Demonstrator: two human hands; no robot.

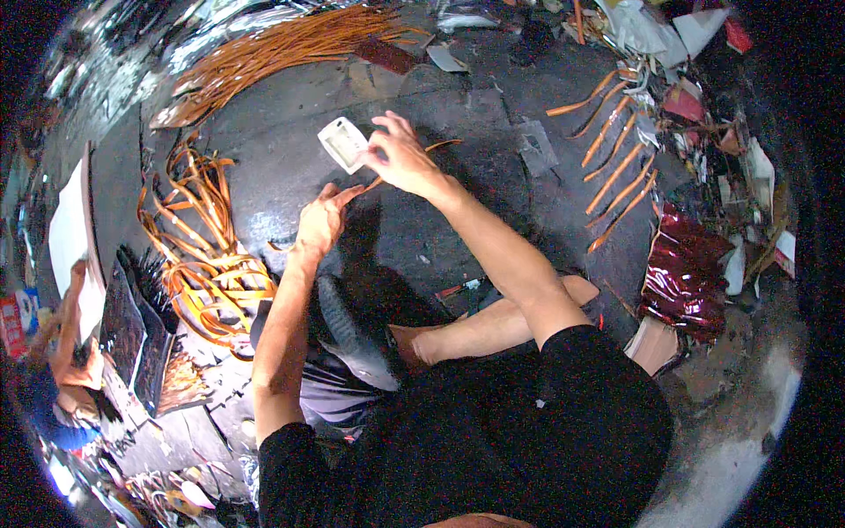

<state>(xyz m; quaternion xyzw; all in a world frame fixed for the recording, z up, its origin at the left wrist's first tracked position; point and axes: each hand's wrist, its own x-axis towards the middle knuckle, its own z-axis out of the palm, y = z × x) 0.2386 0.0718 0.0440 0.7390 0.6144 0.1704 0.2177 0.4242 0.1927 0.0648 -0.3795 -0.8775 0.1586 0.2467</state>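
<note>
A narrow orange-brown strip, looking like leather, runs across the dark floor beneath both hands. My left hand is closed on the strip, thumb and forefinger pressed along it. Just right of it, my right hand has its thumb and forefinger pinched together, with the other fingers lifted. Whatever is in that pinch is too small to make out. A small white rectangular dish with a pale inside is right at those fingertips; I cannot tell whether they touch its edge.
Looped orange strips are piled at left. A long bundle of thin brown strips lies at the far side. Several short strips are spread out at right, near a shiny dark-red sheet. At far left, another person's arm shows.
</note>
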